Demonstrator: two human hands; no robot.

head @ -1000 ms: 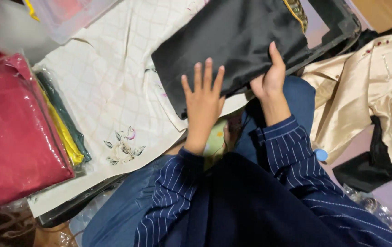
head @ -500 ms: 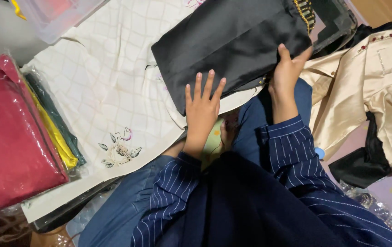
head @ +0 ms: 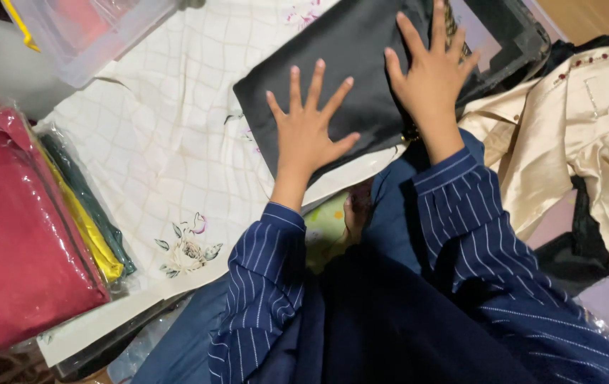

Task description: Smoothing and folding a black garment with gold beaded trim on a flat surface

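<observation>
Both my hands lie flat, fingers spread, on the black cloth point(head: 347, 64). My left hand point(head: 309, 131) presses near its lower edge; my right hand point(head: 429, 67) presses its right part, clamped on nothing, just pushing down. The two hands are apart, with bare black cloth between them.

The black cloth is a smooth, dark, folded rectangle, set at a slant. It lies on top of a white sheet point(head: 148, 149) with a thin grid pattern and a printed flower near its lower corner. A strip of gold trim shows at the black cloth's top edge by my right fingers.

To the left sit clear plastic packs: a big red pack point(head: 20, 235), and beside it a yellow pack point(head: 91, 235) and a dark green pack point(head: 87, 195), standing on edge. At the top left is a clear plastic box point(head: 91, 35). To the right lies a cream satin garment point(head: 589, 128) with small dark red beads along its edge.
</observation>
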